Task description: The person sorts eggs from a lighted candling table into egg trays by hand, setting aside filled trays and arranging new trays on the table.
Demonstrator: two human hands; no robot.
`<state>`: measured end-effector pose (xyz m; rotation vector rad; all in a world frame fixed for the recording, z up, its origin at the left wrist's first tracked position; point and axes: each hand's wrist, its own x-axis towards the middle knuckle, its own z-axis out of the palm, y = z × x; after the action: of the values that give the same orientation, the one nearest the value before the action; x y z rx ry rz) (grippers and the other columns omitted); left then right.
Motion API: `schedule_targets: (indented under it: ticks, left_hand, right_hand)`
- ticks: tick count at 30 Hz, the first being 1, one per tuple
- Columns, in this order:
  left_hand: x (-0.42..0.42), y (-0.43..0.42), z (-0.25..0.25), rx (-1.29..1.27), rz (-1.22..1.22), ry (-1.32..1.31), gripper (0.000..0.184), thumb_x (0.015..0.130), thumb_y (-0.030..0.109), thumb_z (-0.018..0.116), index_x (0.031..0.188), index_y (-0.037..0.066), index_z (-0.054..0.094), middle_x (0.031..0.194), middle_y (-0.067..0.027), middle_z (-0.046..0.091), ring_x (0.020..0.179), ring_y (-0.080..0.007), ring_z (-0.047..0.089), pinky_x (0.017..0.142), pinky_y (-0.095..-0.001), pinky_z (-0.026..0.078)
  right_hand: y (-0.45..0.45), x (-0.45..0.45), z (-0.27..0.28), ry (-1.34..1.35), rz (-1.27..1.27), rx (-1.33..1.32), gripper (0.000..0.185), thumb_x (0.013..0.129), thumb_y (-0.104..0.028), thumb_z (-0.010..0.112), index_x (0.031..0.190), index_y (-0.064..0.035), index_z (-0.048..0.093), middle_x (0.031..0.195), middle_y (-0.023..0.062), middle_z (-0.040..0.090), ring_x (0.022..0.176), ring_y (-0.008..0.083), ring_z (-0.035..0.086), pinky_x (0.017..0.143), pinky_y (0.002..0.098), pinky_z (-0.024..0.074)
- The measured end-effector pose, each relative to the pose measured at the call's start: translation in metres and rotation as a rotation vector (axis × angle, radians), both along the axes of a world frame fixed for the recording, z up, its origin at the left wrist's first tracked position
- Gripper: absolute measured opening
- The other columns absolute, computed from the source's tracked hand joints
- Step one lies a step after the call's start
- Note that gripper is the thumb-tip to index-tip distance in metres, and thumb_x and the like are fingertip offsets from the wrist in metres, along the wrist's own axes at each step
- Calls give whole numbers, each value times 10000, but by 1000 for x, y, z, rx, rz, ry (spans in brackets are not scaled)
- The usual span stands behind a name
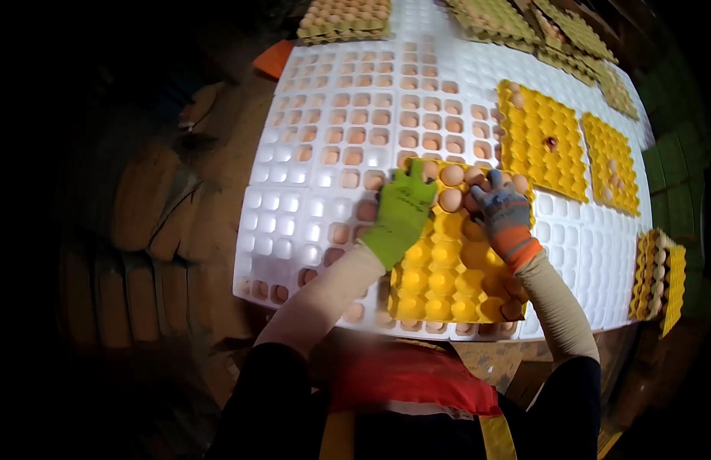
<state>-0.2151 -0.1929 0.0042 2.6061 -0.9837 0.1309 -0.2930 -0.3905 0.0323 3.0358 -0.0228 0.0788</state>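
Observation:
A yellow egg tray (441, 284) lies in front of me on the white foam trays, with brown eggs (451, 201) in its far rows and its near cups mostly bare. My left hand (405, 215), in a green glove, is at the tray's far left corner, its fingers bent around an egg (429, 172). Over the tray's right side, my right hand (505, 218) wears a grey and orange glove. Its thumb and fingers close on an egg that they partly cover. One more egg (511, 309) sits at the near right corner.
White foam trays (279, 222) cover the table, many cups holding eggs. Two yellow trays (543, 157) lie to the right, one with a broken egg (551, 143). Stacked egg trays (344, 19) stand at the back. Another yellow stack (654, 280) stands at the right edge.

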Motion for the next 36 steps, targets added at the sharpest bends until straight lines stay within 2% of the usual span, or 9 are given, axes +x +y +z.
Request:
schedule_targets:
  ticks: [4, 10, 14, 18, 25, 30, 32, 35, 36]
  left_hand:
    - [11, 32, -8, -828, 34, 696, 444, 797, 214, 872, 1187, 73, 711, 1218, -100, 639, 1056, -286, 670, 882, -387, 559]
    - [38, 163, -66, -551, 490, 232, 472, 735, 277, 912, 1143, 109, 744, 1200, -111, 647, 1033, -292, 662, 868, -404, 557]
    - [63, 175, -74, -319, 510, -49, 482, 753, 301, 872, 1188, 154, 724, 1218, -96, 615, 1098, -304, 628, 897, -434, 545]
    - [96, 169, -76, -180, 477, 36, 441, 778, 311, 825, 1192, 199, 724, 1256, -76, 569, 1116, -314, 616, 905, -422, 539]
    - [92, 223, -80, -653, 308, 293, 338, 866, 107, 726, 1203, 132, 723, 1141, -96, 710, 1024, -275, 683, 885, -375, 544]
    - [63, 226, -87, -334, 181, 214, 432, 850, 142, 772, 1275, 184, 710, 1168, -82, 703, 994, -288, 693, 894, -376, 566]
    - [69, 232, -81, -571, 182, 159, 420, 889, 143, 754, 1304, 181, 699, 1173, -68, 703, 996, -239, 689, 856, -348, 564]
    - [79, 263, -73, -1207, 311, 1103, 359, 1055, 160, 549, 1400, 81, 607, 1300, -35, 626, 1130, -155, 604, 875, -297, 539]
    - [77, 269, -70, -1354, 292, 1088, 378, 1065, 168, 520, 1426, 71, 579, 1321, -51, 615, 1136, -171, 605, 887, -303, 540]
  right_hand:
    - [-11, -10, 18, -112, -8, 207, 339, 758, -287, 827, 1053, -199, 685, 1153, 59, 619, 936, 296, 684, 712, 407, 555]
    - [33, 35, 39, -184, 177, 689, 414, 757, -273, 870, 1132, -169, 730, 1152, 56, 645, 940, 311, 700, 772, 406, 577]
    - [110, 127, 1, -116, 220, 344, 377, 783, -270, 836, 1131, -206, 708, 1171, 90, 636, 896, 307, 706, 723, 432, 570]
    - [149, 198, -72, 78, 100, -19, 287, 849, -123, 672, 1125, -194, 709, 1186, 112, 637, 974, 318, 717, 679, 460, 577]
    - [176, 149, -49, 93, 102, 626, 298, 931, -393, 653, 1210, -290, 662, 1153, 105, 678, 998, 346, 705, 799, 475, 557]
    - [226, 117, -80, 261, 86, 493, 438, 897, -323, 701, 1308, -202, 611, 1252, 133, 598, 1040, 343, 678, 837, 470, 564]
    - [235, 103, -67, 145, 6, 654, 398, 916, -299, 681, 1296, -198, 619, 1254, 138, 590, 1029, 339, 672, 823, 469, 566]
    - [272, 86, -74, -90, 44, 886, 331, 915, -247, 676, 1232, -154, 649, 1160, 110, 610, 1080, 336, 613, 866, 478, 495]
    - [291, 83, -76, -102, 15, 984, 321, 907, -233, 680, 1217, -151, 656, 1149, 108, 608, 1077, 339, 602, 873, 488, 477]
